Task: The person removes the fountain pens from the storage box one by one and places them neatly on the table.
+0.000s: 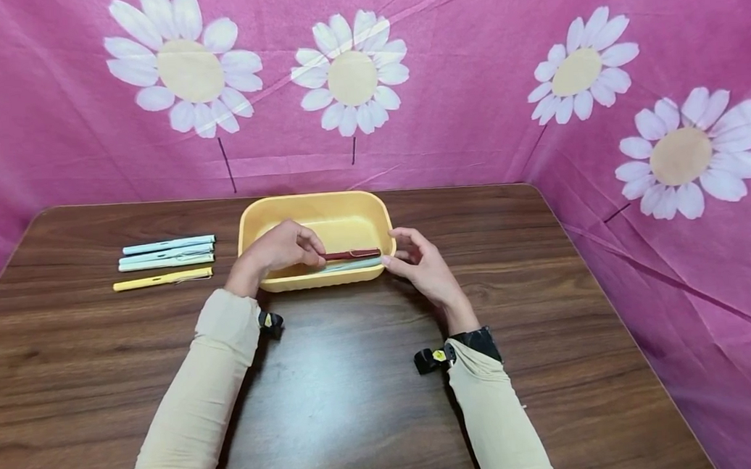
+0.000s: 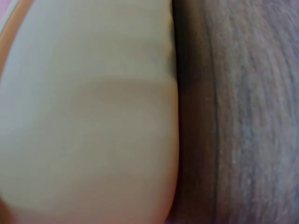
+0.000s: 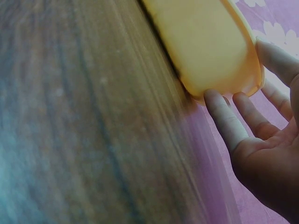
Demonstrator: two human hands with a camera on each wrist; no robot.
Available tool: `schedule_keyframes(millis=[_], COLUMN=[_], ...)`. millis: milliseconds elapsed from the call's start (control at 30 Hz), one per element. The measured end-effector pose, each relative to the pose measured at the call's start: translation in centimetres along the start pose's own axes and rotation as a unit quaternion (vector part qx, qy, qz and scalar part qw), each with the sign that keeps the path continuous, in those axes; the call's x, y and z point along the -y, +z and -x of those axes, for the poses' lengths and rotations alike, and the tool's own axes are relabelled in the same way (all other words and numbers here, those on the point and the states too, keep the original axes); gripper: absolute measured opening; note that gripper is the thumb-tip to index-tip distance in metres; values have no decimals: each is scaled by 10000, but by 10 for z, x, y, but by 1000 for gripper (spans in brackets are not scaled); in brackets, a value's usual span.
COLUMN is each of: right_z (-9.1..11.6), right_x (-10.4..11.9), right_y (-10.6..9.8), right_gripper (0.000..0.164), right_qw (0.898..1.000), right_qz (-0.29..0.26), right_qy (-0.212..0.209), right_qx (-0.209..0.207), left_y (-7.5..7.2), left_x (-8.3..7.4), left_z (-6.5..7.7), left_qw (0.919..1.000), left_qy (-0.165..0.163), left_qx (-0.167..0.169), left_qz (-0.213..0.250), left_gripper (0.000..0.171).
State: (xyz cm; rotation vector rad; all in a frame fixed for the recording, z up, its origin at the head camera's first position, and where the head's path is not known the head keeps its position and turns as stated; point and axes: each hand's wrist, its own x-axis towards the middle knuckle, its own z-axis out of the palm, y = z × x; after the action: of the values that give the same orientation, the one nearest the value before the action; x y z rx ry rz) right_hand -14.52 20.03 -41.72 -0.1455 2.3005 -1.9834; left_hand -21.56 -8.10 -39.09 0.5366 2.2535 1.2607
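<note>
A dark red pen (image 1: 353,253) with a clip lies crosswise inside a yellow tub (image 1: 310,199). My left hand (image 1: 285,246) reaches over the tub's left end and pinches that pen at its left end between thumb and fingers. A pale blue pen (image 1: 351,264) lies along the near inside wall, its left part behind my left fingers. My right hand (image 1: 425,267) is at the tub's right end, thumb at the rim and spread fingertips against the outer wall. In the right wrist view, fingers (image 3: 226,119) touch that end. The left wrist view is filled by the tub's outer side (image 2: 88,121).
Left of the tub on the brown wooden table (image 1: 335,412) lie several pale blue and mint pens (image 1: 167,253) in a row, with a yellow pen (image 1: 163,279) nearest me. A pink cloth with daisies (image 1: 456,76) hangs behind the table and along its right side.
</note>
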Motion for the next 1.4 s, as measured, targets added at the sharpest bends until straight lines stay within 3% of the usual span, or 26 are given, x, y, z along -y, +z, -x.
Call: schedule_keyframes(millis=[333,767,1400], right_z=[0,1,0], right_x=[0,0,1], right_y=[-1,-2,-1], right_gripper=[48,48,48], right_qw=[10000,10000,10000], right_qz=[8,-10,-36], right_qy=[22,-7,62], right_qx=[4,13,-9], left_y=[2,-5,-10], left_x=[-2,-4,-4], left_z=[1,7,19], left_qw=[9984,9903,9844], left_qy=[-73,318,466], left_qx=[-566,-1343,-1686], left_qz=[-8,132,178], left_gripper=[11,11,13])
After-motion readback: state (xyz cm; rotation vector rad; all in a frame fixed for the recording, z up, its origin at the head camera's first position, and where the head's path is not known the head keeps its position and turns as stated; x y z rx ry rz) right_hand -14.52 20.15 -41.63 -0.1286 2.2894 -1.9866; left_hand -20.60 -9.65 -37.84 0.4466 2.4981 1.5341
